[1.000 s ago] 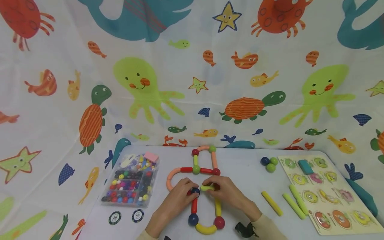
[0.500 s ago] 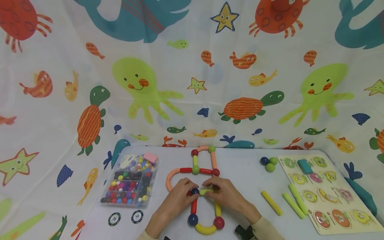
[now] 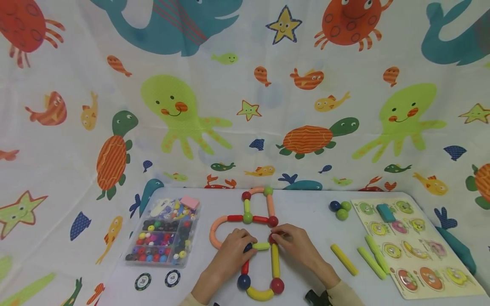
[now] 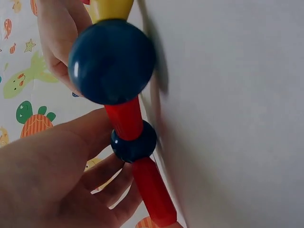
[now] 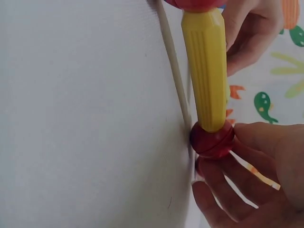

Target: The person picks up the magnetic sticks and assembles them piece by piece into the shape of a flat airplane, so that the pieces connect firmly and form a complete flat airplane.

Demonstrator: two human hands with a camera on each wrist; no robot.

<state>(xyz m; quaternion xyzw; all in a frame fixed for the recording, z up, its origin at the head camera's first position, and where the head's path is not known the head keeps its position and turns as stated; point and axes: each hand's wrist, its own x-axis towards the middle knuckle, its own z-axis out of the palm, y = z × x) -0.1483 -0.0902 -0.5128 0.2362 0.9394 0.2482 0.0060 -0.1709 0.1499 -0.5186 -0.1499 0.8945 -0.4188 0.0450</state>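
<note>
Hands pinch two balls: left hand [image 3: 229, 250] a navy ball [image 3: 248, 247], right hand [image 3: 296, 246] a red ball [image 3: 272, 239], beside three loose balls [image 3: 340, 208].

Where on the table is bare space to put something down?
Bare table lies between the rod-and-ball figure and the three loose balls. It is crowded between the left hand and right hand.

White table [image 3: 306, 221]: rods, balls, bead box.

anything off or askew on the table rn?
Nothing stands out. Left hand holds the dark blue ball, right hand the red ball, lime rod between. Bead box and puzzle board lie flat; nothing spilled.
</note>
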